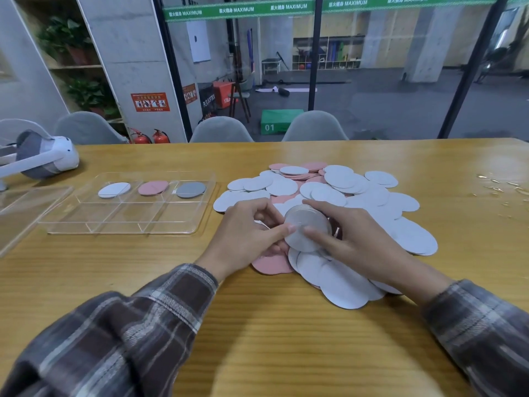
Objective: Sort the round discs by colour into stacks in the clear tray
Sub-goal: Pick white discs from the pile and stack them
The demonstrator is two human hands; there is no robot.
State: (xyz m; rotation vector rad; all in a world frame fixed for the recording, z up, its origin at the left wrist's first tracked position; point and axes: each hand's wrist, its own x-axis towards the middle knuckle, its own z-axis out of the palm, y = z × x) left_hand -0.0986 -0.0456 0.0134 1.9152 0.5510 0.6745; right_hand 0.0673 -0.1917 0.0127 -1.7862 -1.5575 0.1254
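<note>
Past the sleeves, left hand and right hand both pinched 1 grey stack over the pile. Probably gathering greys; the next move needed a carry onto the grey disc in the tray.

clear lid: cut by left edge | headset: cut off left | pile: lower discs hidden

I'm watching the left hand and right hand pinching a grey stack between them over the loose pile. Further left, the clear tray is holding a white disc, pink disc and grey disc in separate far compartments.
</note>
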